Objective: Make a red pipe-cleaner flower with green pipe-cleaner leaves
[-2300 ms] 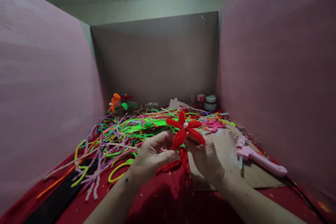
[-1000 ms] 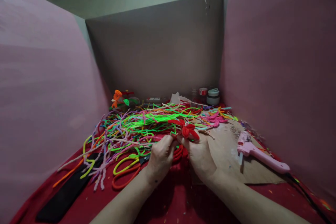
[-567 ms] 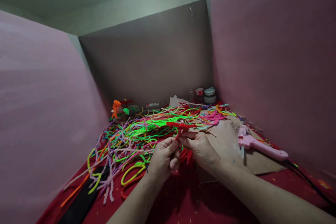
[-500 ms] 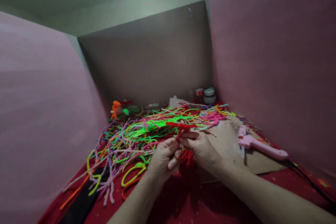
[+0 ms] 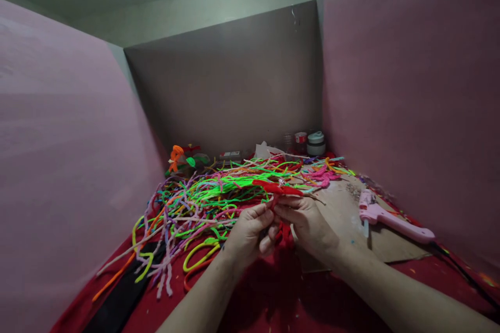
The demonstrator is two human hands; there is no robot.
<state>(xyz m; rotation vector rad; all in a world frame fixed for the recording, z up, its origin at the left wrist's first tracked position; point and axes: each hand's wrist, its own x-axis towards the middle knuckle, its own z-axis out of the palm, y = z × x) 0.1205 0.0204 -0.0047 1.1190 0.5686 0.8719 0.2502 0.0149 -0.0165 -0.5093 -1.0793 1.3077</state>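
Between my two hands is a red pipe-cleaner flower (image 5: 276, 188), its petals spread out sideways above my fingertips. My left hand (image 5: 252, 229) pinches the lower part of it between thumb and fingers. Close against it, my right hand (image 5: 307, 221) is closed on the same piece, just under the petals. Fingers hide most of the stem. A small pale bit shows at the top of the flower. Behind my hands spreads a tangled heap of pipe cleaners (image 5: 219, 187) in green, pink, purple and orange.
To the right, a pink glue gun (image 5: 394, 221) rests on a cardboard sheet (image 5: 339, 208), its cord running off right. An orange pipe-cleaner flower (image 5: 176, 158) stands at the back left. A lidded jar (image 5: 316, 143) is at the back. Pink side panels (image 5: 406, 88) and a red cloth (image 5: 273, 296) surround the work.
The red flower has tilted a little, its petals now slanting down to the right. Both hands keep their pinch. The whole view has shifted slightly.
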